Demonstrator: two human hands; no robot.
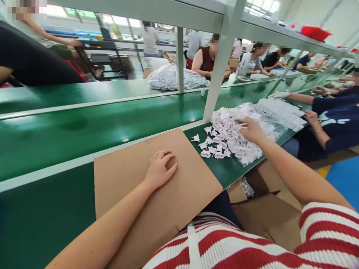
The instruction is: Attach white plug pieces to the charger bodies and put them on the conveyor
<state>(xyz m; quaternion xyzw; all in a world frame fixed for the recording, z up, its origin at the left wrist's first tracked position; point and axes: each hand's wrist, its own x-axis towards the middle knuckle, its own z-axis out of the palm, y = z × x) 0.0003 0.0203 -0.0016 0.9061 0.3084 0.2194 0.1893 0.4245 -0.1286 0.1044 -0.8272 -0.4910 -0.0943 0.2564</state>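
Note:
My left hand [161, 169] rests on a flat sheet of brown cardboard [120, 186], palm down and empty, fingers loosely curved and thumb apart. To the right, my right hand [251, 130] reaches over a large heap of small white two-pin plugs [228, 130]. Its thumb and forefinger are apart, with white pieces showing between and behind them; none is clearly held. Part of the heap lies in a clear plastic bag [270, 125]. Several loose plugs [212, 150] are scattered on the green bench between the heap and the cardboard.
A grey metal post [217, 74] rises behind the plugs, beneath an overhead shelf. A green conveyor belt [98, 130] runs beyond the bench. On the right, a co-worker's hands [312, 118] are beside stacked white pieces [283, 112]. Open cartons [266, 213] stand below the bench edge.

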